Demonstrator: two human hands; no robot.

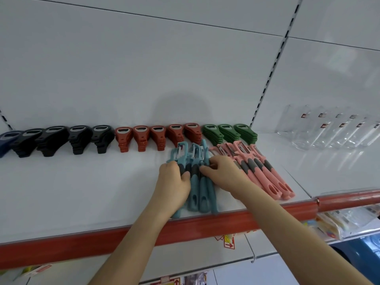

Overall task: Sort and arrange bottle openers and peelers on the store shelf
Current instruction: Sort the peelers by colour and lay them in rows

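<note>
Bottle openers line the back of the white shelf [82,192] in stacks: black ones [53,140] at left, red ones [156,136] in the middle, green ones [228,132] at right. Several teal peelers [200,188] lie side by side in front, handles toward the shelf edge. My left hand [174,182] grips the leftmost teal peelers by their grey grips. My right hand [222,173] lies over the right side of the teal group, fingertips on the grips. Pink peelers [267,173] lie in a row just to the right.
A blue opener stack [6,140] sits at the far left. Clear glass jars [329,128] stand on the adjoining shelf to the right. A red price strip [205,225] runs along the shelf front. Packaged goods [341,223] hang below at right.
</note>
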